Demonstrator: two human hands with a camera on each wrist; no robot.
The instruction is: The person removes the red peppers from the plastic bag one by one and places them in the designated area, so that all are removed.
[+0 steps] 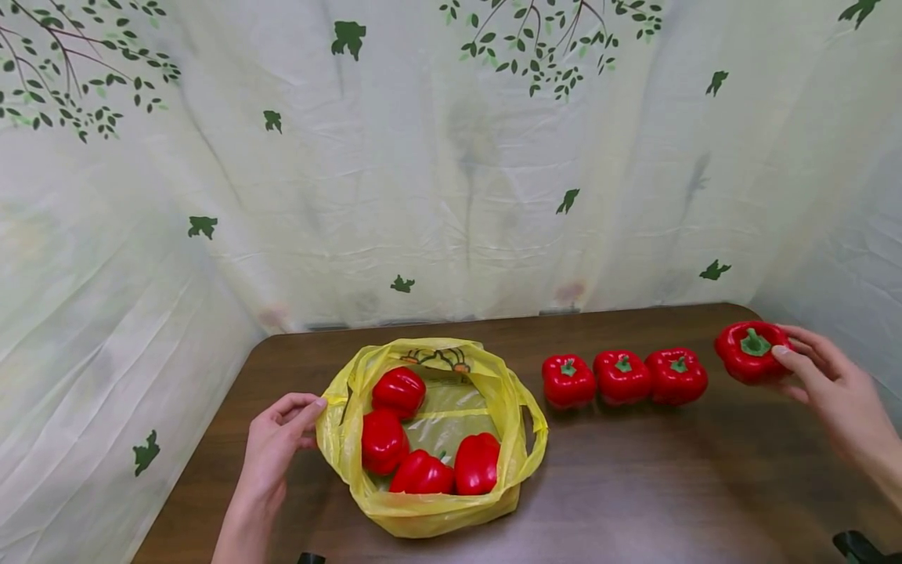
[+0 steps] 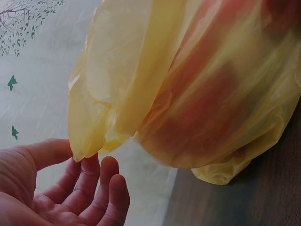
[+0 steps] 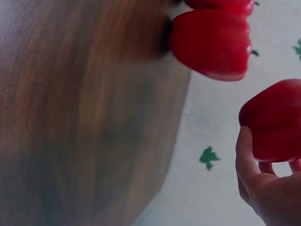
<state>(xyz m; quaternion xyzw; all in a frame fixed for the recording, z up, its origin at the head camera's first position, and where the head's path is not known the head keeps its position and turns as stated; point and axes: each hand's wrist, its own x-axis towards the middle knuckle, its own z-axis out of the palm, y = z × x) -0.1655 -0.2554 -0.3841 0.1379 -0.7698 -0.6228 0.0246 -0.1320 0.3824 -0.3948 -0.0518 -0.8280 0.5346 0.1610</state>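
A yellow plastic bag (image 1: 517, 470) stands on the table with its mouth wide, several red bell peppers (image 1: 478, 464) inside it. My left hand (image 1: 276, 439) pinches the bag's left rim between thumb and fingers; the left wrist view shows the yellow film (image 2: 89, 127) at the fingertips. On the right, my right hand (image 1: 824, 376) grips a red bell pepper (image 1: 747, 368) with its green stem up. In the right wrist view that pepper (image 3: 277, 117) is apart from the others and above the table. Three more red peppers (image 1: 622, 377) stand in a row right of the bag.
The dark wooden table (image 1: 634, 486) has rounded back corners. Behind and beside it hangs a pale curtain (image 1: 451, 196) with green leaf prints. A dark object (image 1: 856, 544) shows at the lower right edge of the head view.
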